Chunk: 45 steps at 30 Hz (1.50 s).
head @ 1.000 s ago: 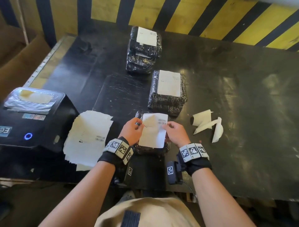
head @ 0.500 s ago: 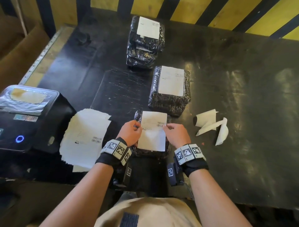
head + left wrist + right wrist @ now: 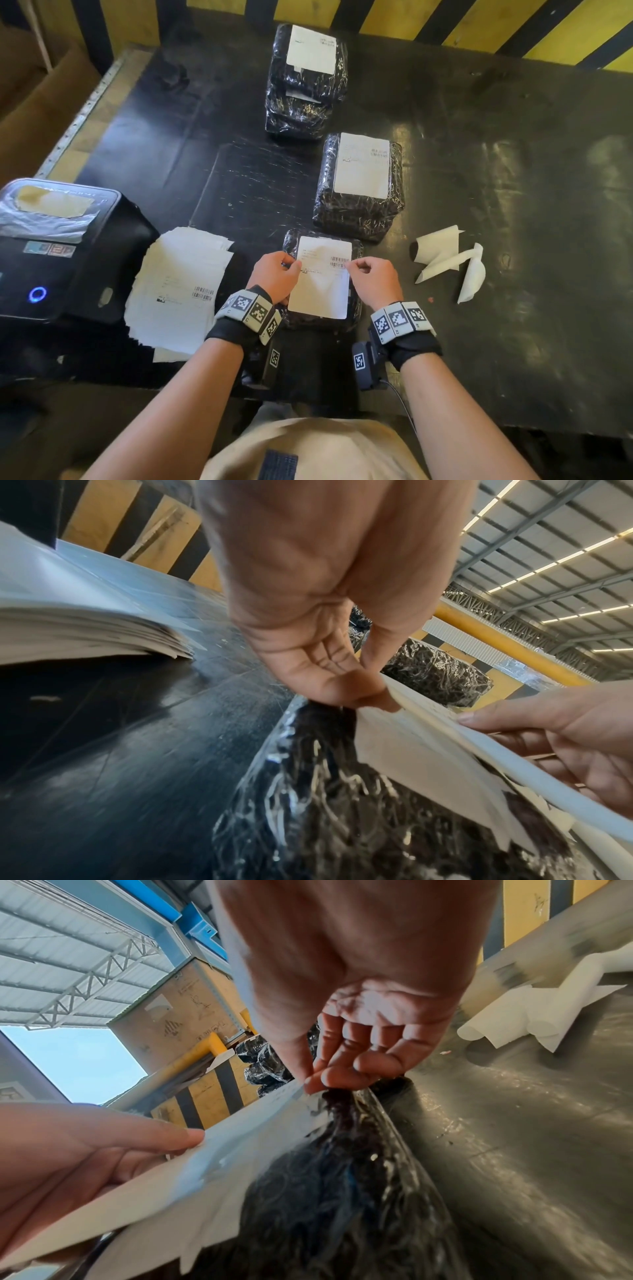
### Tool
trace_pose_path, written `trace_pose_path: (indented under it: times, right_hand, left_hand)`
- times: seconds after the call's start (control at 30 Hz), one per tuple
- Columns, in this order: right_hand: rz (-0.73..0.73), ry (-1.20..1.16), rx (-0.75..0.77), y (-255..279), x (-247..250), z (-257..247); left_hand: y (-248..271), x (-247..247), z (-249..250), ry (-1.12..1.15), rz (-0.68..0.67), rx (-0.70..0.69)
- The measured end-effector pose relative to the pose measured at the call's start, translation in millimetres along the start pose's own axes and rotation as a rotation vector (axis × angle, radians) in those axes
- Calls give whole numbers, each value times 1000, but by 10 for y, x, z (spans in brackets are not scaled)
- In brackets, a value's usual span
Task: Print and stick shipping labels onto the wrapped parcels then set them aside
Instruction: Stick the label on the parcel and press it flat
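Note:
A white shipping label point(image 3: 322, 277) with a barcode lies over a small black film-wrapped parcel point(image 3: 356, 246) near the table's front edge. My left hand point(image 3: 277, 274) pinches the label's left edge between thumb and fingers point(image 3: 359, 693). At the right edge my right hand point(image 3: 370, 277) pinches it near the barcode point(image 3: 315, 1083). In both wrist views the label point(image 3: 428, 750) point(image 3: 212, 1164) bows up off the parcel point(image 3: 359, 818) point(image 3: 342, 1191); its near part hangs loose. Two labelled parcels sit farther back: one point(image 3: 359, 185) just behind, a stack point(image 3: 306, 78) at the far middle.
A black label printer point(image 3: 58, 250) with a blue lit button stands at the left. A pile of printed label sheets point(image 3: 178, 291) lies between it and my left hand. Curled backing strips point(image 3: 448, 260) lie to the right. A yellow-black striped wall point(image 3: 394, 17) backs the black table point(image 3: 513, 205).
The label has come down closer to the parcel top and both hands have shifted slightly forward along its side edges. The view has tilted a little.

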State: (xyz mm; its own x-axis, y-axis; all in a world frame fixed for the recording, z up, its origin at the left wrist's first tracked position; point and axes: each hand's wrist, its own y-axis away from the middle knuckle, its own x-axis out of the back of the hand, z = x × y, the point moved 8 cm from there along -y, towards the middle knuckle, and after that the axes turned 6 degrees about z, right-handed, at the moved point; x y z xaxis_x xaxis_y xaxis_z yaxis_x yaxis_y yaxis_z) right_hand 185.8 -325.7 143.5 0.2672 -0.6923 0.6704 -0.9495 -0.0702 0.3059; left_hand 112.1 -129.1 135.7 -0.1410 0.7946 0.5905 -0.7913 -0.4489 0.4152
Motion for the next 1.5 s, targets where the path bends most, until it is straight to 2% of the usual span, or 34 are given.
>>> trace_pose_path:
  times: [1.5]
  right_hand:
    - [71,0,-25,-64,-52,70]
  left_hand:
    - [-61,-43,-3,-69,-3,75]
